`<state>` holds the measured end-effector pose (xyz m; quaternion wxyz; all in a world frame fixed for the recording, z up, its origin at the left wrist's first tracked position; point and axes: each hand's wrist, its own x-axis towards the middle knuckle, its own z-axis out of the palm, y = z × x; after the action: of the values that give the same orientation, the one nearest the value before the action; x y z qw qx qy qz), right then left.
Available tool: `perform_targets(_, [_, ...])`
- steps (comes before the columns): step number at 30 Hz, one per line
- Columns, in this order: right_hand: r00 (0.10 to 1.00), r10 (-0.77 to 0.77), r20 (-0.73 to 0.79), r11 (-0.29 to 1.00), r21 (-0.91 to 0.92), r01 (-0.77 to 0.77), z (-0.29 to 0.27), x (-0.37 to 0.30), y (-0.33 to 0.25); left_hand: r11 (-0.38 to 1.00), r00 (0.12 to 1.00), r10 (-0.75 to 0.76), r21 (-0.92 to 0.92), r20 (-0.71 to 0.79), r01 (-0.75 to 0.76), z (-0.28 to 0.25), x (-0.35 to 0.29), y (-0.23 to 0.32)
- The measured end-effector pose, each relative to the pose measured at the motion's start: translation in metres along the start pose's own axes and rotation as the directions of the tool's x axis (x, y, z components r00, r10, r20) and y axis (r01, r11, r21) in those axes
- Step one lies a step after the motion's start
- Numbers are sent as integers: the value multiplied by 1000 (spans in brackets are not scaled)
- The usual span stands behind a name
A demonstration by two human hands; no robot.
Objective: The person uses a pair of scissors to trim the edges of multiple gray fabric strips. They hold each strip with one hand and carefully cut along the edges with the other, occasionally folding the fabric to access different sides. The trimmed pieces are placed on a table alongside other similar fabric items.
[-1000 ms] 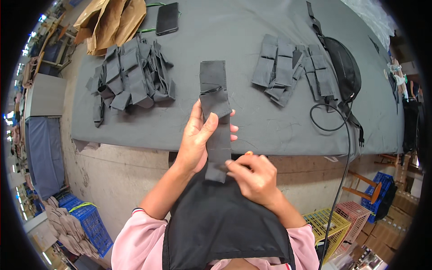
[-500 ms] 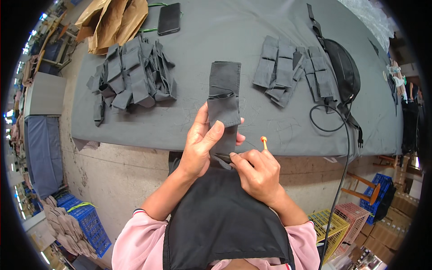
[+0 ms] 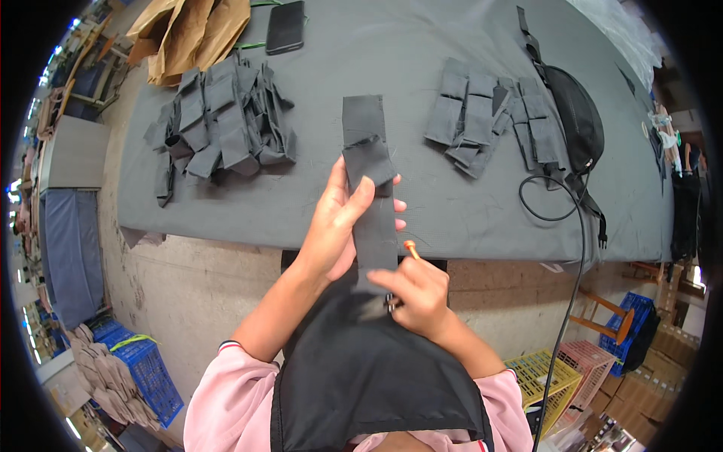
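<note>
My left hand [image 3: 335,222] is closed around a dark grey fabric strip [image 3: 374,233], thumb in front and fingertips showing past its right edge. The strip stands lengthwise before me, with a folded flap [image 3: 368,164] across its upper part. Below it, my right hand [image 3: 419,292] is closed near the strip's lower end, its index finger pointing at the cloth. A small tool with an orange end [image 3: 410,248] sticks up from this hand. Blurred dark metal parts show under the fingers, so I cannot make out the tool's kind.
On the grey-covered table [image 3: 324,75] lie a heap of grey fabric pieces [image 3: 226,120] at left and a smaller pile [image 3: 476,113] at right. Farther out are a paper bag [image 3: 192,38], a phone [image 3: 285,28] and a black waist bag [image 3: 574,120]. A black cable [image 3: 570,301] hangs over the edge.
The fabric strip has shifted slightly up and left, and more of its lower length shows. My right hand has moved down and left, its orange-ended tool tilting with it.
</note>
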<state>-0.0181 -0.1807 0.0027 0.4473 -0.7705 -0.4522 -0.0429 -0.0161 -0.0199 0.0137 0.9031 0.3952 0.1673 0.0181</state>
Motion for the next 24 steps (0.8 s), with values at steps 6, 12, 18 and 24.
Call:
perform_targets(6, [999,-10,-40,1000,-3,10,1,-13,10,996,995,-74,-48,-65,71,1,13,2])
perform_targets(12, [990,39,-137,998,60,-31,9,-18,17,964,982,-188,-197,-35,178,-5,16,7])
perform_targets(18, [933,289,-212,932,285,-224,9,-18,19,948,947,-222,-176,234,265,-11,-1,-4])
perform_targets(24, [960,77,-269,994,98,-52,14,-17,27,912,956,-286,325,65,251,-24,-24,-3])
